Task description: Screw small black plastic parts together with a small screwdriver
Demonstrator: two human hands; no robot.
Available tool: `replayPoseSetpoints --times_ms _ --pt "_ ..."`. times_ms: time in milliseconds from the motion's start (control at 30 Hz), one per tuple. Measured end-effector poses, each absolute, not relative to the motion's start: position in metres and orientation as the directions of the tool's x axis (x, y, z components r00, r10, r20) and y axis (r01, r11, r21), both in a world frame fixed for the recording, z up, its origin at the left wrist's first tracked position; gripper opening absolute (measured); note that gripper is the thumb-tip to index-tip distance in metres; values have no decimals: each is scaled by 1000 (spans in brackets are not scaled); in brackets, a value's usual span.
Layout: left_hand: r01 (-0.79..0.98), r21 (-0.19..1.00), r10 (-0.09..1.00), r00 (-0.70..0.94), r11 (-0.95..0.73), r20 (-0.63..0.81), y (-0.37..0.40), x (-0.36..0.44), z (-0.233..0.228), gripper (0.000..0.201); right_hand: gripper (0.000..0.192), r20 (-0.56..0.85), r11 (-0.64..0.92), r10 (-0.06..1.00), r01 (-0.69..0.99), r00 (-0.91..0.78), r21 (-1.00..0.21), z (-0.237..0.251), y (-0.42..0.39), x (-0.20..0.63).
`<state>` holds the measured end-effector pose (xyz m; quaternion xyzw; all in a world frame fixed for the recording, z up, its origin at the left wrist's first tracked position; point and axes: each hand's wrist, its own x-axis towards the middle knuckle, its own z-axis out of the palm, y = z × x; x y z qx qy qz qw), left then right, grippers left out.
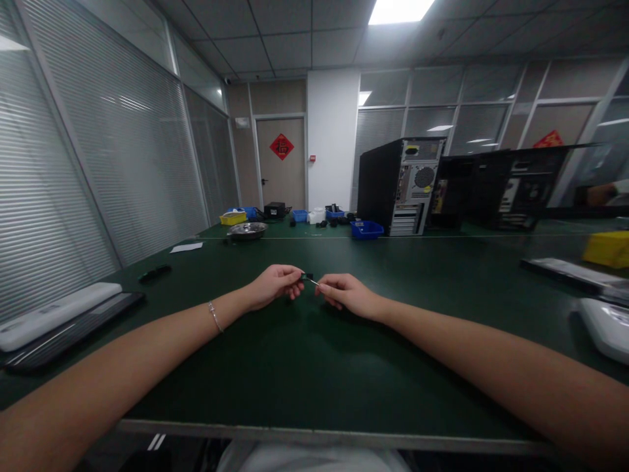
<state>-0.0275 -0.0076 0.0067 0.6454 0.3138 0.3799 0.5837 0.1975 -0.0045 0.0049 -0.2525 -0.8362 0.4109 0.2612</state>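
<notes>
Room: office workshop with grey ceiling tiles, lit ceiling panels, and glass walls covered by closed blinds on the left and at the back.
Door: brown door [281,162] on the far wall, with a red diamond-shaped decoration [282,146] fixed on it.
Table: long dark green table [295,367] running from the near edge to the far wall.
Left hand: left hand [273,285] reaches out over the middle of the table, fingers curled, thumb and fingertips pinched on a small dark part [307,276].
Right hand: right hand [345,294] comes in from the other side, fingers closed, pinching a thin pale pin or wire [313,282] that runs to the small dark part.
Small part: held between the two hands just above the table top, too small to identify further.
Bracelet: thin silver bracelet [214,316] on the left wrist.
Left side of table: white oblong object [54,314] lying on a flat black tray [73,334]; beyond them a small black item [154,273] and a sheet of white paper [186,247].
Far end: metal bowl [247,229], yellow bin [232,217], several blue bins [366,229], and a black computer tower [400,185] showing its rear panel.
Right side: second open computer case [506,187], yellow box [608,249], flat dark board [565,272], and white device [607,328] at the edge.
</notes>
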Motion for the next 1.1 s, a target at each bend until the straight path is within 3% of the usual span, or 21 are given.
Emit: replayPoseSetpoints --times_ms 433,833,1100 --pt "-12 996 818 570 -88 79 -9 -27 5 28 36 212 536 596 187 -774 -823 8 -6 199" --pt "-163 978 921 345 -129 179 -6 -23 10 14 33 285 553 652 184 -702 -812 5 -7 198" --pt "-81 975 919 327 -206 222 -4 -26 5 26 34 277 555 647 189 -711 -810 2 -4 198"
